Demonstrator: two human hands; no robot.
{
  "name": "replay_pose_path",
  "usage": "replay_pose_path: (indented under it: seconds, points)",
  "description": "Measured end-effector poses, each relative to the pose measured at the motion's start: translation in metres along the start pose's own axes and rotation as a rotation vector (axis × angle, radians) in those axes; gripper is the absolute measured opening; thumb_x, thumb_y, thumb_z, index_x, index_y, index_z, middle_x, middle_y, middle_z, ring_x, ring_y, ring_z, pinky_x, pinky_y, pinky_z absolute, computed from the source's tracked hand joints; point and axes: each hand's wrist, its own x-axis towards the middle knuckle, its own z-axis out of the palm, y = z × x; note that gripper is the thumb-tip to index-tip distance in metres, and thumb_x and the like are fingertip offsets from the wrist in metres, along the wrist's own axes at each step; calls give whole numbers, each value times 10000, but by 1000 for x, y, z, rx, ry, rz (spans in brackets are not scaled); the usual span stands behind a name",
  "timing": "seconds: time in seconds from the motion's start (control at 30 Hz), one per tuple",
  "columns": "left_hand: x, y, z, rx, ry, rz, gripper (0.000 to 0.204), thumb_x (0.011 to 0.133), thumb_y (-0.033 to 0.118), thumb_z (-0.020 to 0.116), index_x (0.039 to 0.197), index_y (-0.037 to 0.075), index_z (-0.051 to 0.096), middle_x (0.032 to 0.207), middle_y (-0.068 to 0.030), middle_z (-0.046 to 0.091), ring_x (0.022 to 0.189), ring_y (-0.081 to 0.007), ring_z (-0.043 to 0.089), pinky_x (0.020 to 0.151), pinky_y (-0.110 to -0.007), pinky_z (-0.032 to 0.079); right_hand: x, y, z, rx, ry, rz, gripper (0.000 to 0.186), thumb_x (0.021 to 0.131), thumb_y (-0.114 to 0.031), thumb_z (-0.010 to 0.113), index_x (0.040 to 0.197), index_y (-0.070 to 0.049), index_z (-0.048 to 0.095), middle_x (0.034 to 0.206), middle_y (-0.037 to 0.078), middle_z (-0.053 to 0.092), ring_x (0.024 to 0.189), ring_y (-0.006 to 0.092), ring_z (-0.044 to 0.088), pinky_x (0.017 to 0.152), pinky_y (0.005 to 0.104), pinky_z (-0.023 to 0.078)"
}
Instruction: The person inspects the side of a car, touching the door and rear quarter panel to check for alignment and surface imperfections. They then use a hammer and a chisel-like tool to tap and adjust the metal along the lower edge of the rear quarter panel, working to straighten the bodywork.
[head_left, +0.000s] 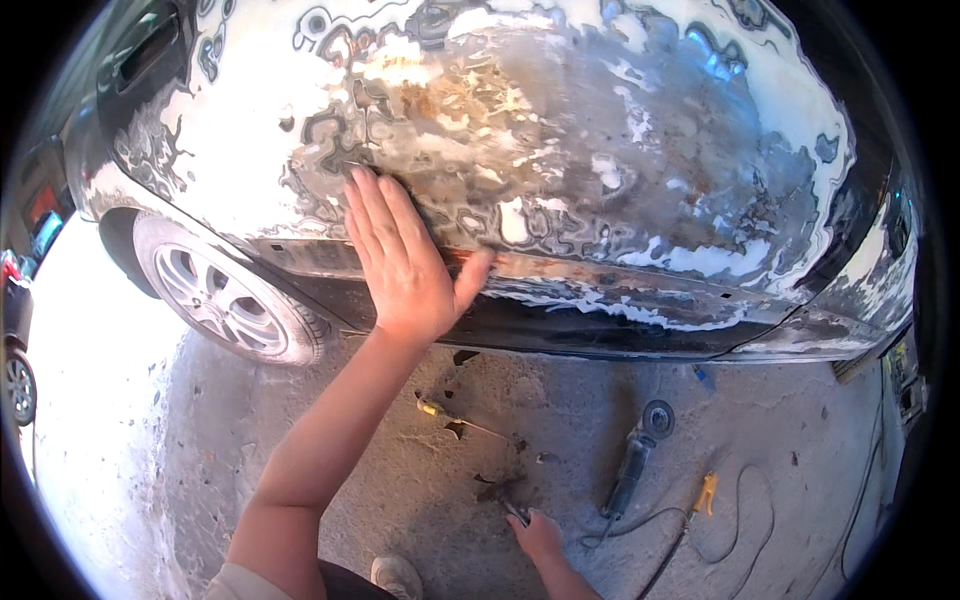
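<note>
My left hand lies on the lower part of a car door, palm against the panel, fingers stretched and thumb spread. The door's surface is patchy, with bare metal, white filler, dark paint rings and rusty spots. A horizontal crease with a reddish-brown streak runs beside the thumb. Low over the floor, my right hand is closed around the handle of what looks like a hammer. Its dark head points toward the car and blends into the floor, so its exact shape is hard to make out.
An angle grinder lies on the concrete floor right of the hammer. Beside it are a yellow air blow gun on a hose and a loose cord. A yellow-handled screwdriver lies among dark scraps. The car's wheel stands left.
</note>
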Motion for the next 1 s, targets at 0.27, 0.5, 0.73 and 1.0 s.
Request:
replay_pose_path:
  seconds: [0.27, 0.5, 0.73, 1.0]
  points:
    - [-38, 38, 14, -76, -134, 57, 1023, 813, 539, 649, 1386, -194, 224, 1425, -454, 207, 1342, -598, 217, 1082, -622, 251, 3, 13, 21, 118, 76, 37, 616, 794, -590, 643, 999, -10, 670, 884, 222, 680, 871, 393, 653, 762, 466, 502]
    - [-80, 51, 17, -154, -368, 261, 872, 766, 495, 701, 1325, -112, 421, 1388, -317, 393, 1291, -453, 400, 1089, -528, 323, -3, 21, 31, 113, 36, 87, 610, 801, -596, 635, 843, 12, 650, 818, 230, 661, 826, 402, 643, 724, 477, 489]
    - [-97, 50, 4, -193, -515, 366, 760, 803, 389, 663, 1404, -11, 425, 1474, -157, 392, 1379, -285, 344, 1159, -424, 243, -3, 20, 37, 4, -85, 73, 598, 884, -558, 556, 878, 33, 644, 886, 257, 652, 877, 402, 638, 726, 492, 484]
    - [-119, -13, 8, -34, -374, 384, 742, 786, 379, 681, 1387, 12, 448, 1453, -155, 416, 1357, -289, 384, 1146, -440, 272, -13, 11, 28, 65, 27, 37, 552, 886, -520, 580, 884, 29, 639, 836, 237, 648, 813, 416, 625, 710, 486, 484]
